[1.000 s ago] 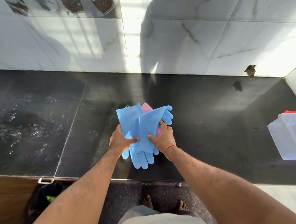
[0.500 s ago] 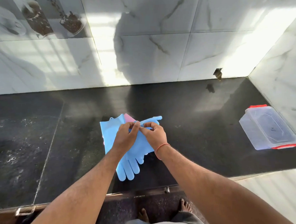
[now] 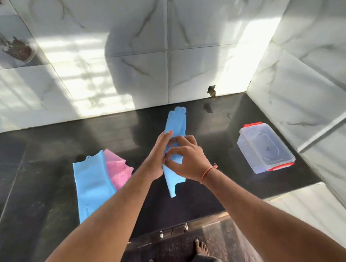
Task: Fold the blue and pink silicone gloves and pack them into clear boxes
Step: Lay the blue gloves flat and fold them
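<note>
I hold one blue silicone glove (image 3: 176,122) up over the black counter, its fingers pointing away toward the wall and its cuff hanging toward me. My left hand (image 3: 158,151) presses its left side and my right hand (image 3: 186,159) pinches its middle. A second blue glove (image 3: 90,183) lies flat on the counter at the left, partly over a pink glove (image 3: 118,169). A clear box (image 3: 264,147) with red clips stands at the right, its lid on.
The black stone counter (image 3: 39,154) ends at a marble-tiled wall behind and another on the right. Its front edge runs below my forearms, with a metal hinge (image 3: 173,231). My bare feet show on the floor below.
One blue glove has been lifted off the pile and carried right and up in both hands. The other blue glove and the pink one stay on the counter. The view has swung right.
</note>
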Motion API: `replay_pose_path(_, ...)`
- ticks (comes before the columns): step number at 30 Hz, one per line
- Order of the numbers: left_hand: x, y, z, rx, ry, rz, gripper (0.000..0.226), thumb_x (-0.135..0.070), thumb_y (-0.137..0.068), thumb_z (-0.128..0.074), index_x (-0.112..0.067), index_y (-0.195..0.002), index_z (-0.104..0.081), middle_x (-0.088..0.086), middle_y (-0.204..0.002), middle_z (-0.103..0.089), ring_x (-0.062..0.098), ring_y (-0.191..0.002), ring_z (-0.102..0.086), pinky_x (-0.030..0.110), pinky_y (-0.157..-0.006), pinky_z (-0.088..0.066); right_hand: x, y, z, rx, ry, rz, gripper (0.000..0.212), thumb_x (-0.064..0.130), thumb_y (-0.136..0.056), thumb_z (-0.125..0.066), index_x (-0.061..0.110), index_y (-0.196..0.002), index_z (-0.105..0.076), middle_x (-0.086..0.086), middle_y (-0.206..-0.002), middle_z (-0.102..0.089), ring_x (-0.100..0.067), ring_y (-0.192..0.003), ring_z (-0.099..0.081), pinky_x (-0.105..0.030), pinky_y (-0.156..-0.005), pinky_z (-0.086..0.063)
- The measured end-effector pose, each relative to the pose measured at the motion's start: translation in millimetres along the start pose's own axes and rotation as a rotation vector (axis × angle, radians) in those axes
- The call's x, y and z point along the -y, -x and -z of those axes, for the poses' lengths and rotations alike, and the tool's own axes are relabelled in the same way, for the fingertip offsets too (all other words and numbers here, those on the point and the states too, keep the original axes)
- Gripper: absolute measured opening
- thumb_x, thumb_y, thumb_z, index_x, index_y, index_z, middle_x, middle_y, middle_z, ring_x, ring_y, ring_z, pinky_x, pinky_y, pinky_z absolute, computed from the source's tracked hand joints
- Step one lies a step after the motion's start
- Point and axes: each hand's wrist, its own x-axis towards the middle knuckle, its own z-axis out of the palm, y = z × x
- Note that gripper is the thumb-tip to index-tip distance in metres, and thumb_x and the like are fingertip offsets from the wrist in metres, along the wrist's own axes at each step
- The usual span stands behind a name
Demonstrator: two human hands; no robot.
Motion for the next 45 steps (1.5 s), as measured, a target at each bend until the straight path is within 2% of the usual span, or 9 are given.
replay_pose_path(4,17,-15,-25,-0.125,0.191,0.094,0.052,-0.043,-0.114,-0.055,-0.008,-0.151,-0.061,0.018,-0.139,-0.073,0.034,-0.125,-0.073,0.045,-0.101,-0.061,-36,14,19,-0.144,-0.149,-0.013,0.02,0.037,-0.091,-0.075,0.038,-0.11,-0.078,0.023,-0.133,-0.064,-0.013,-0.13,-0.05,-0.042,-0.111,-0.04)
replay_pose_path(7,33,-22,-32,-0.117,0.276,0.078,0.043,-0.041,-0.115,-0.052,-0.019,-0.151,-0.062,0.015,-0.146,-0.071,0.035,-0.133,-0.07,0.051,-0.104,-0.061,-68,27,22,-0.315,-0.357,-0.289,0.054,0.024,-0.089,-0.085,0.025,-0.138,-0.062,0.009,-0.145,-0.053,-0.017,-0.135,-0.048,-0.034,-0.118,-0.039)
replay_pose_path(10,44,-23,-35,-0.103,0.291,0.057,0.04,-0.041,-0.113,-0.055,-0.024,-0.149,-0.064,0.012,-0.143,-0.073,0.034,-0.128,-0.073,0.058,-0.102,-0.062,-92,44,23,-0.082,-0.736,-0.539,0.078,0.039,-0.088,-0.089,0.028,-0.151,-0.045,0.007,-0.149,-0.057,-0.009,-0.138,-0.054,-0.03,-0.114,-0.044)
replay_pose_path(13,48,-27,-37,-0.118,0.256,0.025,0.041,-0.04,-0.11,-0.061,-0.022,-0.145,-0.067,0.013,-0.138,-0.075,0.035,-0.123,-0.073,0.06,-0.105,-0.06,-109,57,24,0.152,-0.949,-0.566,0.048,0.035,-0.09,-0.088,0.023,-0.132,-0.067,0.001,-0.126,-0.079,-0.015,-0.116,-0.076,-0.027,-0.091,-0.061)
replay_pose_path(17,53,-28,-27,-0.225,0.18,0.057,0.033,-0.037,-0.104,-0.065,-0.019,-0.13,-0.072,0.01,-0.119,-0.08,0.029,-0.109,-0.074,0.051,-0.091,-0.064,-116,68,12,0.347,-1.025,-0.618,0.041,0.026,-0.089,-0.089,0.02,-0.127,-0.074,-0.001,-0.121,-0.082,-0.023,-0.112,-0.079,-0.049,-0.096,-0.064)
replay_pose_path(22,64,-20,0,-0.295,0.092,0.052,0.026,-0.009,-0.107,-0.06,-0.014,-0.131,-0.067,0.011,-0.12,-0.078,0.023,-0.105,-0.079,0.043,-0.092,-0.062,-114,77,-19,0.413,-0.859,-0.758,0.03,0.019,-0.09,-0.086,0.015,-0.117,-0.073,-0.003,-0.108,-0.084,-0.025,-0.099,-0.082,-0.051,-0.082,-0.068)
replay_pose_path(29,92,-20,26,-0.443,-0.206,0.077,0.042,0.012,-0.102,-0.053,-0.002,-0.14,-0.063,0.027,-0.138,-0.07,0.047,-0.132,-0.066,0.06,-0.114,-0.052,-119,88,-51,0.401,-0.615,-0.839,0.019,0.017,-0.086,-0.085,0.019,-0.102,-0.073,-0.004,-0.098,-0.083,-0.025,-0.094,-0.081,-0.048,-0.078,-0.069)
replay_pose_path(41,85,-43,37,-0.561,-0.467,0.042,0.045,0.003,-0.103,-0.065,-0.006,-0.147,-0.057,0.014,-0.141,-0.069,0.034,-0.13,-0.068,0.051,-0.111,-0.057,-109,78,-67,0.372,-0.485,-0.842,0.019,0.026,-0.086,-0.085,0.025,-0.098,-0.07,-0.001,-0.098,-0.08,-0.019,-0.09,-0.079,-0.048,-0.069,-0.069)
replay_pose_path(45,86,-42,40,-0.675,-0.787,-0.034,0.077,-0.018,-0.1,-0.076,-0.008,-0.166,-0.036,0.012,-0.165,-0.051,0.032,-0.151,-0.052,0.046,-0.125,-0.044,-104,75,-59,0.443,-0.353,-0.784,0.028,0.039,-0.084,-0.084,0.026,-0.096,-0.062,0.0,-0.093,-0.075,-0.021,-0.073,-0.078,-0.04,-0.051,-0.065)
